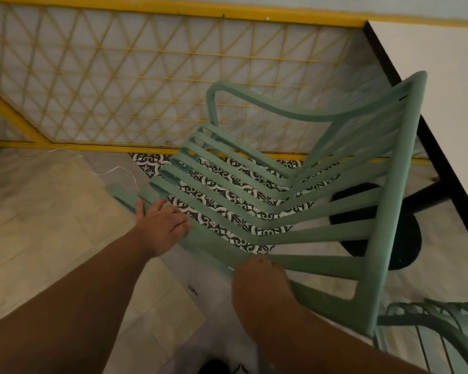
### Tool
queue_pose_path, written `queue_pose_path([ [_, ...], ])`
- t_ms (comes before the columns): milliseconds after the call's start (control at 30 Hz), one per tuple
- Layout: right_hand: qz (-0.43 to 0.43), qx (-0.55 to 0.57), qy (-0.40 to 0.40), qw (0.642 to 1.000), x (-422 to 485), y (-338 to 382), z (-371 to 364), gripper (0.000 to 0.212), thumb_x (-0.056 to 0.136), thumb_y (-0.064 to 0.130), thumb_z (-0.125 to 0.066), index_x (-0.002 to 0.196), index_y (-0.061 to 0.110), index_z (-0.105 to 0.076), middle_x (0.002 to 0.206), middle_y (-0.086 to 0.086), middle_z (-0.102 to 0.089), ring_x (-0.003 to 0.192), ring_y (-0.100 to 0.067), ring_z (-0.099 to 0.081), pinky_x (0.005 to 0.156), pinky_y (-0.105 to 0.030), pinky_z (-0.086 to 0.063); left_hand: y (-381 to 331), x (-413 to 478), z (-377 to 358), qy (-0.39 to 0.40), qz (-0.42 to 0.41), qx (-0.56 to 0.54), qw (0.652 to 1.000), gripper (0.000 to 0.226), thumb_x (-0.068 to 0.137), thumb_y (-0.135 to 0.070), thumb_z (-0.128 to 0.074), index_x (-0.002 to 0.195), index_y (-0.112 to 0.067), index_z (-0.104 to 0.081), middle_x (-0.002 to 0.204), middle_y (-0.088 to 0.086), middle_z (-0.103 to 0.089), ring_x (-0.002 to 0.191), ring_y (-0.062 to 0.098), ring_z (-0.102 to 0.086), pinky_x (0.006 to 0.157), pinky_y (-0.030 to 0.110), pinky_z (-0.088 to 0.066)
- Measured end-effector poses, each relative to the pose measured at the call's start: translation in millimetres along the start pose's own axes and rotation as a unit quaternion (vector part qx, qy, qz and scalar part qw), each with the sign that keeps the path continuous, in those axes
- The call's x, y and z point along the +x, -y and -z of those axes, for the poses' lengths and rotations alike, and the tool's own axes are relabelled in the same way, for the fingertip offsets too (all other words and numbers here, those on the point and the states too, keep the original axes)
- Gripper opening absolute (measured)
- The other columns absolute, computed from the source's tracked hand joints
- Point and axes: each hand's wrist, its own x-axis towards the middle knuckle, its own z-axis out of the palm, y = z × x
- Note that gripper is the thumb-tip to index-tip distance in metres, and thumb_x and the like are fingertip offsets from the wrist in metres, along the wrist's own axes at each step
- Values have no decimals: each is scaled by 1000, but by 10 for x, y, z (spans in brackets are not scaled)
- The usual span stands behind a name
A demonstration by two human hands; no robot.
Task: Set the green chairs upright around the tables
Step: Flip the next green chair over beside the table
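A green slatted chair [303, 211] is tilted over beside a white table [443, 85], its backrest top leaning toward the table's black edge. My left hand [162, 225] lies on the chair's near left side rail, fingers curled over it and thumb spread. My right hand [257, 273] grips the chair's frame lower down, near the backrest's bottom slat; its fingers are hidden under the frame. A second green chair [443, 327] shows only partly at the bottom right corner.
The table's black pedestal base [389, 238] stands on the floor right behind the chair. A yellow lattice railing [119, 85] runs across the back. A thin white cable [103, 172] lies on the floor at left. Patterned black-and-white tiles [222, 209] show under the seat.
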Motion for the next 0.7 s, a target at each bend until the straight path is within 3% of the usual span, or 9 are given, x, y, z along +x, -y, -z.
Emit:
queue_pose_path([
  [167, 7, 5, 4, 1000, 50, 408, -47, 48, 108, 17, -32, 148, -8, -37, 150, -29, -41, 135, -40, -43, 113, -50, -36, 289, 34, 107, 2, 9, 32, 999, 41, 106, -51, -32, 132, -38, -61, 165, -7, -29, 157, 29, 4, 116, 63, 16],
  [367, 2, -11, 5, 1000, 165, 673, -47, 54, 111, 25, -33, 151, -9, -32, 156, -31, -32, 138, -43, -39, 113, -53, -34, 447, 90, 219, 7, 29, 60, 998, 40, 106, -51, -31, 133, -40, -58, 171, -1, -11, 156, 32, 11, 118, 63, 13],
  [467, 5, -37, 9, 999, 109, 697, -23, 58, 111, 29, -35, 153, -11, -27, 157, -32, -30, 140, -45, -36, 115, -55, -32, 382, 37, 227, 15, 65, 79, 995, 44, 106, -52, -26, 143, -41, -47, 172, 3, -2, 156, 32, 11, 120, 62, 8],
  [600, 63, -33, -11, 997, -262, 649, 179, 65, 109, 27, -34, 158, -9, -10, 165, -34, -11, 154, -49, -11, 123, -59, -18, -17, -222, 198, -53, 77, 27, 995, 62, 102, -56, -31, 160, -33, -23, 172, 6, -4, 157, 30, 1, 123, 62, -3],
  [700, 114, 3, -73, 991, -590, 296, 445, 62, 104, 29, -45, 157, 5, -23, 161, -22, -30, 149, -41, -25, 117, -57, -28, -469, -573, 255, -83, 43, -37, 995, 74, 99, -64, -37, 162, -31, -15, 171, 4, -11, 157, 30, -6, 123, 60, -11],
])
